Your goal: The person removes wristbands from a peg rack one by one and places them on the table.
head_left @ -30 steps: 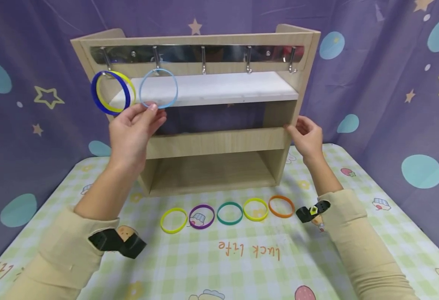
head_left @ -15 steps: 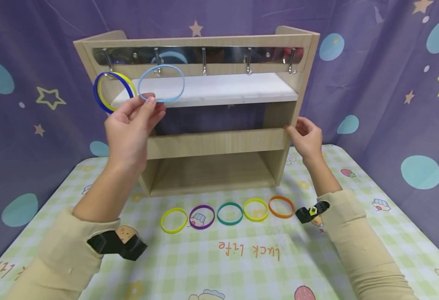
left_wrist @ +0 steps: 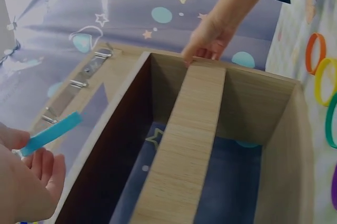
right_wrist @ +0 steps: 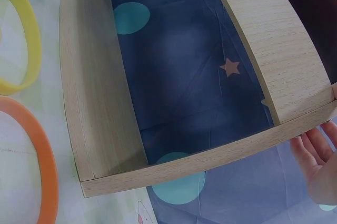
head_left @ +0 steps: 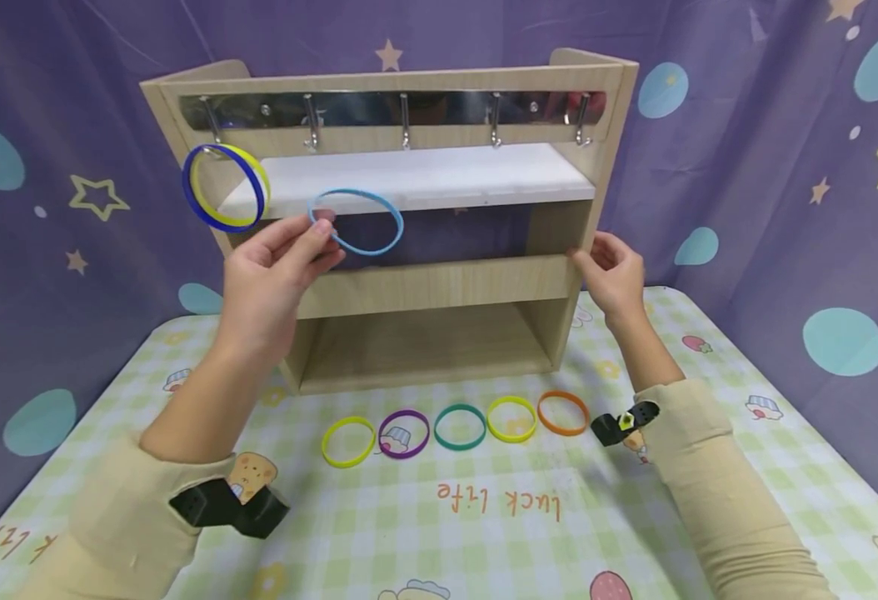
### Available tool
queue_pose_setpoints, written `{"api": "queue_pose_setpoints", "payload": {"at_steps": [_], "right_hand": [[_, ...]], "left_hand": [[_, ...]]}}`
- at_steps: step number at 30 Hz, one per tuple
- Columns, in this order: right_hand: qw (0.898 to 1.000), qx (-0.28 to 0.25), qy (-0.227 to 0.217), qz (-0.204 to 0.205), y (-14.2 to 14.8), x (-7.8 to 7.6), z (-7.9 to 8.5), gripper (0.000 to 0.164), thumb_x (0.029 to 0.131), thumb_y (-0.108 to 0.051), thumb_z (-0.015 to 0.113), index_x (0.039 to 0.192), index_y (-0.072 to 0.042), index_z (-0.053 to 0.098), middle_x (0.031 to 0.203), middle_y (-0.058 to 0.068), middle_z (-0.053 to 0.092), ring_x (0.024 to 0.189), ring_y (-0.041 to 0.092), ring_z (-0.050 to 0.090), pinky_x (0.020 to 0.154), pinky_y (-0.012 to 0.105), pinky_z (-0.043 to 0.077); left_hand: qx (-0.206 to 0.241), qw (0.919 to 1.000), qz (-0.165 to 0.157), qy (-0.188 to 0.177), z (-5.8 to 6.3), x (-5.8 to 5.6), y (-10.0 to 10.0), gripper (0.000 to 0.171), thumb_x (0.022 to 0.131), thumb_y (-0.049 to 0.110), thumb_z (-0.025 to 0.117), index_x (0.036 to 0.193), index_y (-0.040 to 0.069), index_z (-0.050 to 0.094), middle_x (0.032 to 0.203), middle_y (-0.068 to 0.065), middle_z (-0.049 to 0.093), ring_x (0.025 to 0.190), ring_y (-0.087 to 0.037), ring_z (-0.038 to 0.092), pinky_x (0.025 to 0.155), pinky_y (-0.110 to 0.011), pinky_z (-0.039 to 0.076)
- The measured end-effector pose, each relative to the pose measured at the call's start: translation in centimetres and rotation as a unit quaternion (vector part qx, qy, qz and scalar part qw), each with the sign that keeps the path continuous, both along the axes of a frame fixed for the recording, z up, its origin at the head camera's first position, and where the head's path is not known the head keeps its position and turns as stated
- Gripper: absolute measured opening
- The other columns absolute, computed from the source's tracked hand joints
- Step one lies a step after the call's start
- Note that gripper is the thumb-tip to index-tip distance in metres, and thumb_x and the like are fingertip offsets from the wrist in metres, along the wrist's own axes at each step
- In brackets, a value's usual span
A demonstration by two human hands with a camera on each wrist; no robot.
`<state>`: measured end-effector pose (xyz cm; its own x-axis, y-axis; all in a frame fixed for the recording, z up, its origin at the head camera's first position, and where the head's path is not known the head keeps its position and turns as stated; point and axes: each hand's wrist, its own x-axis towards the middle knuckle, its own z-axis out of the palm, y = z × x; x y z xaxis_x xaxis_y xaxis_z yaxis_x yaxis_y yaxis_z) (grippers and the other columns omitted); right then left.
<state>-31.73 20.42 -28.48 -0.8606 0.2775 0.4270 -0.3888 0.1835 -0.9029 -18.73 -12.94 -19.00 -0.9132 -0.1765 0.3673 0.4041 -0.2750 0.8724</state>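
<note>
My left hand point(head_left: 270, 275) pinches a light blue wristband point(head_left: 401, 223) between thumb and fingers, in front of the rack's white shelf point(head_left: 439, 177). In the left wrist view the light blue band point(left_wrist: 55, 133) appears edge-on. A dark blue wristband point(head_left: 187, 185) and a yellow one point(head_left: 265, 185) hang together from the leftmost hook point(head_left: 212, 121). The other hooks carry no bands. My right hand point(head_left: 615, 277) grips the right side edge of the wooden rack point(head_left: 439, 286); the right wrist view shows its fingers point(right_wrist: 316, 147) behind that side board.
On the checked tablecloth point(head_left: 379, 533) before the rack lie a yellow band point(head_left: 324, 450), a purple one point(head_left: 427, 435), a green one point(head_left: 460, 447), another yellow one point(head_left: 511, 439) and an orange one point(head_left: 563, 432) in a row. A patterned purple curtain point(head_left: 754, 208) surrounds the table.
The light blue band first rose slightly toward the second hook, then moved down and right with my left hand, tilting flatter. My right hand has stayed on the rack's side.
</note>
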Motion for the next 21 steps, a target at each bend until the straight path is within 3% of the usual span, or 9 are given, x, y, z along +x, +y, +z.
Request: {"api": "queue_pose_setpoints", "payload": {"at_steps": [6, 11, 14, 18, 21], "right_hand": [[1.0, -0.008, 0.005, 0.006, 0.0, -0.1, 0.0, 0.016, 0.081, -0.009, 0.066, 0.089, -0.024, 0.063, 0.073, -0.023, 0.062, 0.073, -0.005, 0.059, 0.069, 0.007, 0.05], [1.0, -0.007, 0.007, 0.005, 0.0, -0.1, 0.0, 0.016, 0.081, -0.009, 0.066, 0.09, -0.022, 0.064, 0.073, -0.024, 0.062, 0.073, -0.005, 0.059, 0.07, 0.006, 0.05], [1.0, -0.005, 0.006, 0.003, 0.0, -0.1, -0.1, 0.017, 0.081, -0.009, 0.066, 0.089, -0.024, 0.063, 0.072, -0.025, 0.062, 0.073, -0.005, 0.059, 0.069, 0.007, 0.05], [1.0, -0.005, 0.008, 0.004, 0.0, -0.2, -0.1, 0.018, 0.081, -0.009, 0.066, 0.088, -0.026, 0.063, 0.072, -0.025, 0.062, 0.073, -0.005, 0.059, 0.069, 0.007, 0.05], [1.0, -0.006, 0.01, 0.006, 0.0, -0.2, -0.1, 0.019, 0.081, -0.008, 0.066, 0.087, -0.026, 0.062, 0.072, -0.024, 0.062, 0.073, -0.005, 0.059, 0.069, 0.007, 0.05]], "left_hand": [[-0.059, 0.9956, -0.035, -0.064, -1.2, 0.0, -0.5, 0.012, 0.09, 0.008, 0.065, 0.087, 0.017, 0.072, 0.087, 0.011, 0.075, 0.079, -0.003, 0.07, 0.082, -0.02, 0.06], [-0.071, 0.9911, -0.049, -0.101, -2.0, -0.1, -1.1, 0.012, 0.091, 0.006, 0.064, 0.087, 0.015, 0.071, 0.087, 0.01, 0.075, 0.076, -0.004, 0.071, 0.08, -0.02, 0.061], [-0.095, 0.987, -0.053, -0.118, -2.5, -0.2, -1.6, 0.009, 0.092, 0.007, 0.063, 0.099, 0.006, 0.069, 0.086, 0.01, 0.074, 0.077, -0.004, 0.07, 0.081, -0.02, 0.061], [-0.149, 0.9777, -0.059, -0.136, -3.0, -0.4, -2.3, 0.039, 0.094, 0.01, 0.061, 0.126, -0.01, 0.053, 0.087, 0.011, 0.07, 0.081, -0.003, 0.069, 0.083, -0.019, 0.06], [-0.177, 0.9708, -0.07, -0.147, -3.2, -0.6, -2.8, 0.05, 0.095, 0.011, 0.06, 0.134, -0.016, 0.043, 0.089, 0.012, 0.069, 0.083, -0.002, 0.068, 0.084, -0.018, 0.059]]}}
